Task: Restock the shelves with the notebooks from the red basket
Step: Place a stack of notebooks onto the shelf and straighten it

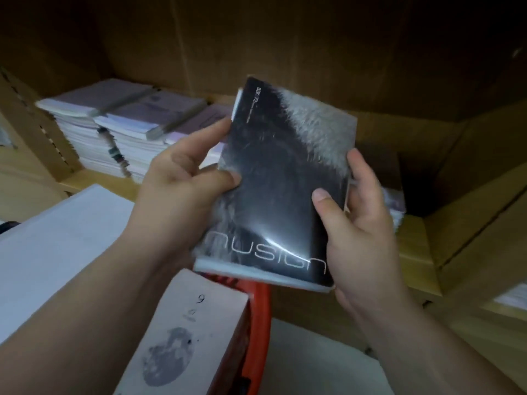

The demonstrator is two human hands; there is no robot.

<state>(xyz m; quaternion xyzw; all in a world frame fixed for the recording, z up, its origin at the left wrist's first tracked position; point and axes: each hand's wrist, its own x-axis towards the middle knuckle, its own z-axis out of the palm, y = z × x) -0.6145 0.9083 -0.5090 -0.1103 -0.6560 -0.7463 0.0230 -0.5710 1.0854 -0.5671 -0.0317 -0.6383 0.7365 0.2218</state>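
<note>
We see two bare hands holding up a thick black glossy notebook (279, 189) with a grey furry pattern and silver lettering, tilted slightly so its top leans right. Whether it is one book or a wrapped bundle we cannot tell.

The left hand (182, 181) grips the notebook's left edge: the thumb lies flat on the front cover, the forefinger reaches up along the edge, and the other fingers curl behind, out of sight. The right hand (359, 223) grips the right edge the same way, with the thumb pressed on the cover and the fingers wrapped round the back.

Just below the left thumb and under the notebook's lower edge sits the curved rim of a red plastic basket (261, 306). A pale beige notebook printed with a grey moon (182, 332) rests against it, near the left wrist.

Beyond the left fingertips, stacks of lilac-covered notebooks (122, 124) lie on a light wooden shelf (94, 178) — well apart from the held book. Behind the right fingers, a low stack of similar lilac books (395, 203) peeks out. A white flat surface (57, 238) lies left of the left forearm.
</note>
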